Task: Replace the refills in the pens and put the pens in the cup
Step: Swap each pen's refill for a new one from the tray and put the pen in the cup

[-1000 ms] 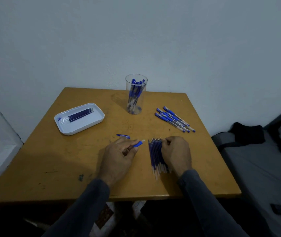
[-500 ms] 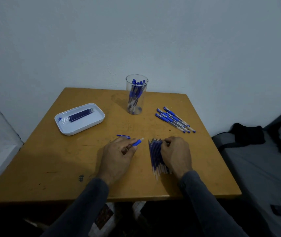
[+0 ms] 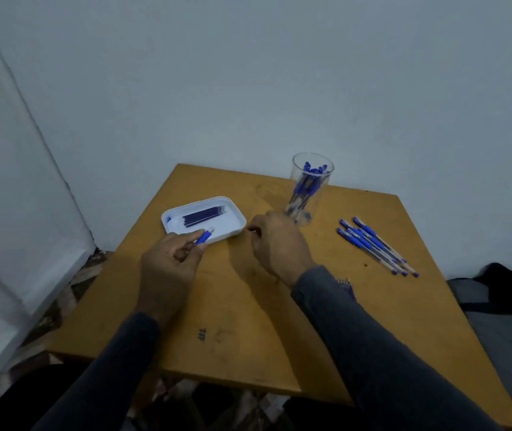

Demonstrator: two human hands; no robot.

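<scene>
The pen (image 3: pixel 204 237), blue-gripped with a clear tip, is pinched in the curled fingers (image 3: pixel 183 248) of the left hand (image 3: pixel 167 272), its tip poking over the near rim of the white tray (image 3: pixel 239 223) toward the worktop's far left corner. In that tray lie dark blue refills (image 3: pixel 203 216) in a bunch. The right hand (image 3: pixel 281 245) hovers just right of the tray with fingers curled inward; whether they pinch anything cannot be told. Behind it, touching in view, stands the clear cup (image 3: pixel 309 189) near the far edge, holding several blue pens. A fan of loose pens (image 3: pixel 376 245) lies by the right edge. More refills (image 3: pixel 346 286) peek out from behind the right sleeve (image 3: pixel 373 353). The yellow-brown wooden worktop (image 3: pixel 248 321) sits in a corner of pale walls (image 3: pixel 248 73); a grey bed (image 3: pixel 503 337) with dark cloth (image 3: pixel 503 284) lies to its right.
</scene>
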